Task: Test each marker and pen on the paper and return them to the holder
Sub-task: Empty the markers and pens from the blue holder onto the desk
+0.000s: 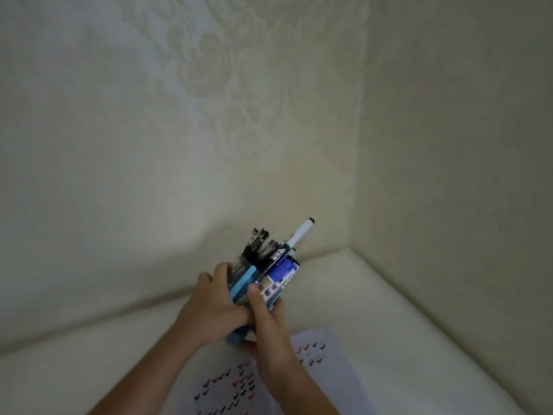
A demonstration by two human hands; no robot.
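Both hands hold the blue pen holder (239, 290) above the cream surface, tilted away toward the wall corner. My left hand (214, 313) wraps its left side and my right hand (266, 322) grips its right side with the thumb on the front. Several black pens (257, 242) and a white marker with a black end (300, 232) stick out of the top. A blue-and-white marker (287, 269) lies at the holder's right edge. The white paper (239, 384) lies below my arms, covered with several red, black and blue tick marks.
The cream padded surface (389, 310) meets two pale patterned walls (209, 115) in a corner just behind the holder. My forearms cross over the middle of the paper.
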